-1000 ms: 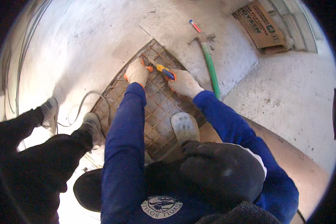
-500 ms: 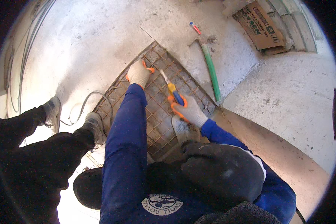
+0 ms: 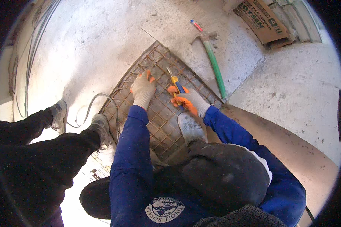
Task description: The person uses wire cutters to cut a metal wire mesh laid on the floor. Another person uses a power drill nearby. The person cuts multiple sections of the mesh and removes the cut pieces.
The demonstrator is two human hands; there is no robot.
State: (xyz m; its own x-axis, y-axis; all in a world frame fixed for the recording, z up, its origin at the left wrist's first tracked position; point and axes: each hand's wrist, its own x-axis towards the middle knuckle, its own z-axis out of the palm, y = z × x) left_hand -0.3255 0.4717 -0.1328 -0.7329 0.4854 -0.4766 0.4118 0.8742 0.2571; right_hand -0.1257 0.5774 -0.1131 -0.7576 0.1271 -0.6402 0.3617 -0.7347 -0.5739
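Observation:
A rusty rebar mesh (image 3: 161, 123) lies in a framed bay of concrete floor in front of me. My left hand (image 3: 143, 87), in a cream glove with orange fingertips, is low over the mesh's far left part. Its fingers are curled together; whatever they pinch is hidden. In my right hand (image 3: 191, 100), gloved alike, is a pair of yellow and blue handled pliers (image 3: 175, 80). Their metal tip points forward over the mesh, a short way right of my left hand. My shoe (image 3: 191, 126) rests on the mesh just below the right hand.
A green-handled hammer (image 3: 214, 64) lies right of the mesh, a red and blue marker (image 3: 196, 25) by its head. A cardboard box (image 3: 261, 22) stands at far right. Another person's shoes (image 3: 102, 128) stand at left beside a looped cable (image 3: 89, 108). Cables (image 3: 34, 49) run along the left wall.
My left hand has drawn back slightly toward me. The pliers have turned in my right hand, and its fingers now wrap differently around the handles.

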